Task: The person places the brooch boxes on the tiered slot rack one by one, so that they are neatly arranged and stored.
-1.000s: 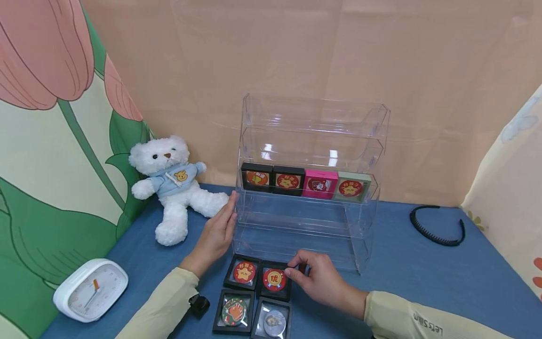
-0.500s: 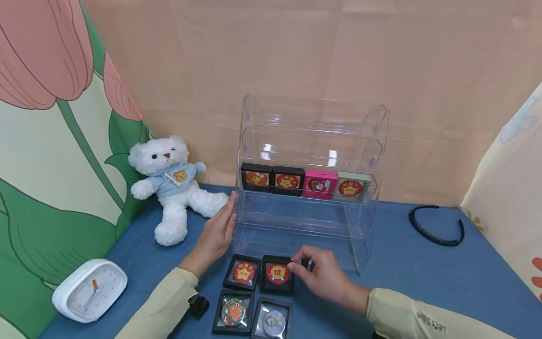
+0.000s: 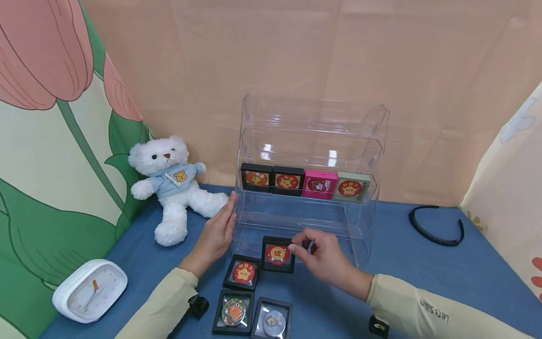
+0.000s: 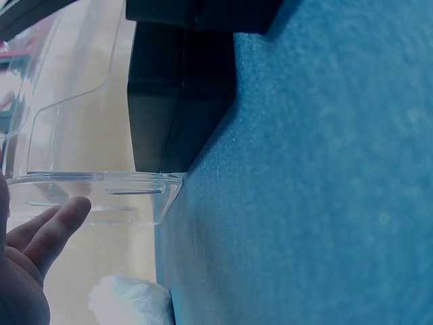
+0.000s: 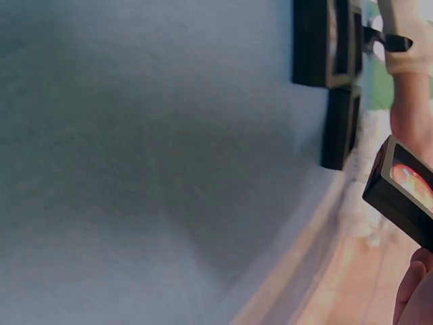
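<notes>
My right hand [image 3: 323,256] pinches the right edge of a black framed box [image 3: 277,266] with a round red badge, in front of the clear acrylic display rack [image 3: 296,221]. In the right wrist view this black box [image 5: 399,210] is tilted and raised off the blue cloth. My left hand [image 3: 216,235] lies with straight fingers against the rack's left side; the left wrist view shows its fingers [image 4: 57,233] at the clear edge. One rack tier holds a row of small boxes: two black, one pink box [image 3: 320,184] and one pale green box [image 3: 352,188].
Several black framed boxes lie in front of the rack: one with a red star badge [image 3: 244,272], one with a green badge [image 3: 233,312], one with a pale badge [image 3: 274,325]. A white teddy bear [image 3: 171,188] and white clock [image 3: 91,291] stand left, a black headband [image 3: 436,235] right.
My right hand has lifted the black framed box from among the others and moved it up toward the rack. The left hand stays at the rack's side.
</notes>
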